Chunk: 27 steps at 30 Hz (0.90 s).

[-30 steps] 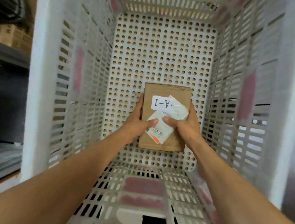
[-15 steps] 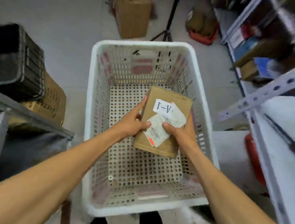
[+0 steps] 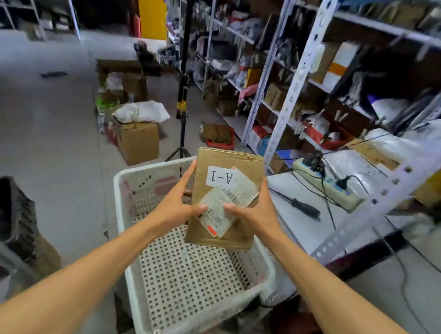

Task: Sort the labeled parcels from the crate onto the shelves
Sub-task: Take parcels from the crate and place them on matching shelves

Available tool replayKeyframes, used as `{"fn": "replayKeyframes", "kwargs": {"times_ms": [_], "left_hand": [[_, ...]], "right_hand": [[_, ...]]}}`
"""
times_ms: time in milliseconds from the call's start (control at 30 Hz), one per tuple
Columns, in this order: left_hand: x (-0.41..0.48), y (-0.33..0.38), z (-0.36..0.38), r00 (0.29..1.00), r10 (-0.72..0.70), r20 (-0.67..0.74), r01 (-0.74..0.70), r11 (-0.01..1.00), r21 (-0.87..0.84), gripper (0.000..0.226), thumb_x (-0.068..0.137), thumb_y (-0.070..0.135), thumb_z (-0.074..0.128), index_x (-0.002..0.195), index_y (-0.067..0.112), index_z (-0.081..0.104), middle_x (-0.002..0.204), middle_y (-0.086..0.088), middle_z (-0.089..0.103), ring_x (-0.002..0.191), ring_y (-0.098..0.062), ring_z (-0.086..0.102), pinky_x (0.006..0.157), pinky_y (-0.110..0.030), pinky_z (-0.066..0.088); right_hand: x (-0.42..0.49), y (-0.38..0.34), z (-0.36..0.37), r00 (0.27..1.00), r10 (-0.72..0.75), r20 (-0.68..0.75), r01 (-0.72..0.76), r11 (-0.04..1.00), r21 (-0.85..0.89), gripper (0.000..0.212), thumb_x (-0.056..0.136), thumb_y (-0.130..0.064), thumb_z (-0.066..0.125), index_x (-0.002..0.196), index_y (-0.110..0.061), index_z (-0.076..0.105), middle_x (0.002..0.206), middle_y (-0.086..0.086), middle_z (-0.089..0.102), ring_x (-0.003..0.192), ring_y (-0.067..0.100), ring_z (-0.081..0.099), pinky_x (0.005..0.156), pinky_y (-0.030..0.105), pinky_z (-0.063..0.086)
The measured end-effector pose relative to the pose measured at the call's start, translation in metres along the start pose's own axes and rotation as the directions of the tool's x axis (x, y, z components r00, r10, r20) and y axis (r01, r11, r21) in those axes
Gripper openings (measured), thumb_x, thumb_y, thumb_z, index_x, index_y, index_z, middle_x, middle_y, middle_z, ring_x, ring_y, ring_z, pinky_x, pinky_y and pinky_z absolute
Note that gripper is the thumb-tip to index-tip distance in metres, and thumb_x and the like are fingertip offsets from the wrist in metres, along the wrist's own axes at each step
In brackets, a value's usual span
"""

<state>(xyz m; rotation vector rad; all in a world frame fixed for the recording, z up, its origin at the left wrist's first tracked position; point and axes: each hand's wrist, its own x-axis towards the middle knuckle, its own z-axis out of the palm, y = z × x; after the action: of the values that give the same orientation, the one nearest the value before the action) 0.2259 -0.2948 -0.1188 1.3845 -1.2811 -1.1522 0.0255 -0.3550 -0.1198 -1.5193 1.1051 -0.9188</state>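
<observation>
A flat brown cardboard parcel with a white label reading A-1 and a barcode slip is held up above the white perforated crate. My left hand grips its left edge, thumb across the front. My right hand grips the right edge, thumb on the barcode slip. The crate's floor shows no other parcel. Metal shelves packed with goods stand to the right.
A low white shelf board on the right carries a power strip, cables and a screwdriver. Cardboard boxes and a tripod stand sit on the floor ahead. A black crate is at the left.
Both hands have lifted the parcel from the crate's floor to above its rim. My view has risen from inside the crate to the aisle and shelves.
</observation>
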Motion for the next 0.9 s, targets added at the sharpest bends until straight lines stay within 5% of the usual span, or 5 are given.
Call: {"fn": "replayKeyframes", "kwargs": {"times_ms": [167, 300, 467, 633, 900], "left_hand": [[-0.063, 0.016, 0.052, 0.999, 0.047, 0.009, -0.047, 0.999, 0.014, 0.1, 0.082, 0.015, 0.073, 0.143, 0.06, 0.007, 0.124, 0.02, 0.05, 0.101, 0.014, 0.054, 0.076, -0.016, 0.052], [-0.114, 0.024, 0.104, 0.995, 0.085, 0.042, -0.086, 0.996, 0.006, 0.097, 0.082, 0.015, 0.073, 0.137, 0.063, 0.009, 0.121, 0.024, 0.052, 0.1, 0.013, 0.056, 0.077, -0.019, 0.053], [-0.154, 0.037, 0.176, 0.983, 0.09, 0.157, -0.087, 0.996, -0.026, 0.095, 0.083, 0.009, 0.072, 0.145, 0.053, 0.013, 0.113, 0.017, 0.058, 0.091, 0.011, 0.062, 0.067, -0.016, 0.054], [-0.155, 0.071, 0.262, 0.948, 0.137, 0.289, -0.147, 0.989, 0.013, 0.096, 0.083, 0.013, 0.072, 0.148, 0.049, 0.012, 0.126, 0.004, 0.058, 0.113, -0.011, 0.058, 0.085, -0.039, 0.057], [-0.124, 0.142, 0.416, 0.809, 0.252, 0.532, -0.238, 0.966, -0.096, 0.097, 0.083, 0.006, 0.07, 0.148, 0.05, 0.013, 0.124, 0.0, 0.059, 0.099, -0.008, 0.062, 0.066, -0.017, 0.056]], "right_hand": [[-0.08, -0.006, -0.039, 0.996, -0.087, -0.027, 0.086, 0.996, -0.015, 0.107, 0.059, -0.015, 0.089, 0.145, -0.024, 0.027, 0.121, -0.017, 0.059, 0.106, -0.008, 0.059, 0.083, 0.015, 0.053], [-0.148, -0.002, -0.076, 0.993, -0.094, -0.073, 0.092, 0.995, -0.033, 0.108, 0.062, -0.013, 0.09, 0.147, -0.024, 0.024, 0.128, -0.007, 0.059, 0.117, 0.009, 0.058, 0.098, 0.039, 0.05], [-0.227, 0.01, -0.133, 0.978, -0.099, -0.184, 0.084, 0.993, -0.086, 0.108, 0.061, -0.019, 0.09, 0.147, -0.029, 0.025, 0.107, -0.037, 0.061, 0.1, -0.019, 0.055, 0.08, 0.003, 0.044], [-0.288, 0.004, -0.208, 0.92, -0.079, -0.385, 0.016, 0.986, -0.164, 0.112, 0.064, -0.024, 0.089, 0.15, -0.033, 0.018, 0.122, -0.017, 0.059, 0.115, 0.004, 0.055, 0.105, 0.035, 0.041], [-0.356, -0.018, -0.347, 0.747, -0.128, -0.652, -0.021, 0.976, -0.216, 0.113, 0.065, -0.015, 0.087, 0.148, -0.041, 0.015, 0.107, -0.024, 0.063, 0.1, -0.004, 0.061, 0.084, 0.019, 0.051]]}}
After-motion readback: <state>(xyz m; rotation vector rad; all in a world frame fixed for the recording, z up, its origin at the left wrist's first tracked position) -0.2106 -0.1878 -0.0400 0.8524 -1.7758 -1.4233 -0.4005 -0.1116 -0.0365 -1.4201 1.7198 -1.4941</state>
